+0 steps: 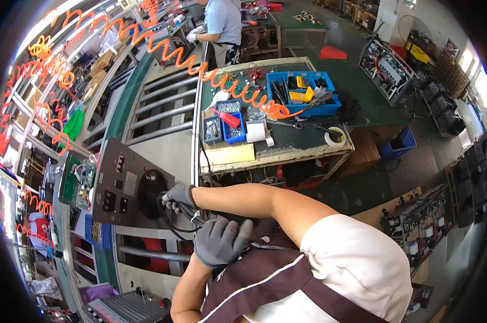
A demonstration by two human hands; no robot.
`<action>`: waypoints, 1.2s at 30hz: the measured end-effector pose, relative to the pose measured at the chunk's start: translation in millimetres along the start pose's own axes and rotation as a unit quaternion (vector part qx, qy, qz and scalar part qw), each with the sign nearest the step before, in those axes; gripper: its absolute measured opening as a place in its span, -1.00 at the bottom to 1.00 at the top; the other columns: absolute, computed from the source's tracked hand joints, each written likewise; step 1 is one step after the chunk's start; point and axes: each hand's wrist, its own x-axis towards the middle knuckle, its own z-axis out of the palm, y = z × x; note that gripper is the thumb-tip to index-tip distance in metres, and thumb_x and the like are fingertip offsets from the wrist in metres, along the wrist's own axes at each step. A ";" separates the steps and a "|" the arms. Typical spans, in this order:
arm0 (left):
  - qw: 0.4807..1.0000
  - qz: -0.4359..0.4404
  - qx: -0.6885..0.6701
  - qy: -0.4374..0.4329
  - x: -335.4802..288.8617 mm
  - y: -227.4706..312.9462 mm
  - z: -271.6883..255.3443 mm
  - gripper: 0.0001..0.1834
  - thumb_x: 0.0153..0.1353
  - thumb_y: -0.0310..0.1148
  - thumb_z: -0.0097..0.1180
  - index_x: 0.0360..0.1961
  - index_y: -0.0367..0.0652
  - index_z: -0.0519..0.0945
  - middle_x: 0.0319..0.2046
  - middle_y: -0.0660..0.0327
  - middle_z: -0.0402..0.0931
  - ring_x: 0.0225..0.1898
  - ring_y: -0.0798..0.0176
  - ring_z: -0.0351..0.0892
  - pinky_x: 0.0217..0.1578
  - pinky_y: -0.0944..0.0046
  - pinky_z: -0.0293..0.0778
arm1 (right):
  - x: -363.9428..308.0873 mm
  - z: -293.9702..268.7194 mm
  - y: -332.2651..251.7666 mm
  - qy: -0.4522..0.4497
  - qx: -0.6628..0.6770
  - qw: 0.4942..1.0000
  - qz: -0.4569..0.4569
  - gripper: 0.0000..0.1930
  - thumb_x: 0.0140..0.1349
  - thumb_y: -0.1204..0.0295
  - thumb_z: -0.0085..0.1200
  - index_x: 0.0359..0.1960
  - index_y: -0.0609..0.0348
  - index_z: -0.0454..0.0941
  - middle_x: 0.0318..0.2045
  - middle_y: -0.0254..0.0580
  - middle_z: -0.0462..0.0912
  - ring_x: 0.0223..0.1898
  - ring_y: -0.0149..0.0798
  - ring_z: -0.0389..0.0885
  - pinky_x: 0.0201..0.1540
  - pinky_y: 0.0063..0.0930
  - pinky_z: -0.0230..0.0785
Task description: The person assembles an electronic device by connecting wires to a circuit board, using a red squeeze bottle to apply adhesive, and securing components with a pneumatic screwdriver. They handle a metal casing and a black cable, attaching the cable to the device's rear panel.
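A dark box (126,185) with a round black recess, a label and sockets in its face stands on the roller line at my left. My right hand (180,198), in a grey glove, is closed round a bundled black power cable (185,230) just beside the recess. Part of the cable loops down below that hand. My left hand (222,242), gloved too, is closed on the same cable close to my apron. A cable end (273,246) runs out to the right of it. A small pale piece shows on the bundle between the hands.
Beyond my right arm is a workbench (292,141) with a blue crate (321,110) of tools, small screw bins (233,132) and a tape roll (336,138). An orange coiled air hose (171,51) hangs overhead. A green circuit board (71,177) adjoins the box. Another person (222,24) works farther up.
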 end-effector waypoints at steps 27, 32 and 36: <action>0.597 -0.697 -0.351 0.185 10.3 -113.0 0.7 -0.83 0.11 -0.37 0.16 -0.31 -0.23 0.55 -0.68 0.45 0.33 -0.73 0.60 0.17 -0.72 0.55 0.04 | -49.9 -54.6 88.4 -0.104 -0.437 0.877 -0.169 0.00 -0.15 -0.09 0.26 0.24 0.25 0.06 0.13 0.14 0.28 0.15 0.04 0.31 0.18 -0.23 0.17; 0.596 -0.651 -0.412 0.226 24.4 -128.6 9.1 -0.82 0.10 -0.38 0.11 -0.29 -0.24 0.50 -0.73 0.41 0.28 -0.80 0.53 0.14 -0.77 0.51 0.03 | -63.4 -70.7 73.0 0.008 -0.451 0.857 -0.248 -0.33 -0.05 -0.01 0.18 0.01 0.21 0.39 -0.12 0.05 0.53 -0.07 -0.02 0.52 0.00 -0.27 0.33; 0.585 -0.653 -0.433 0.211 17.8 -120.9 15.5 -0.79 0.16 -0.43 0.02 -0.20 -0.31 0.44 -0.76 0.40 0.18 -0.80 0.54 0.08 -0.81 0.50 0.08 | -119.9 -136.5 -3.6 0.082 -0.479 0.822 -0.295 -0.63 -0.03 0.16 0.18 -0.24 0.11 0.59 -0.29 -0.06 0.63 -0.22 -0.09 0.60 -0.10 -0.28 0.41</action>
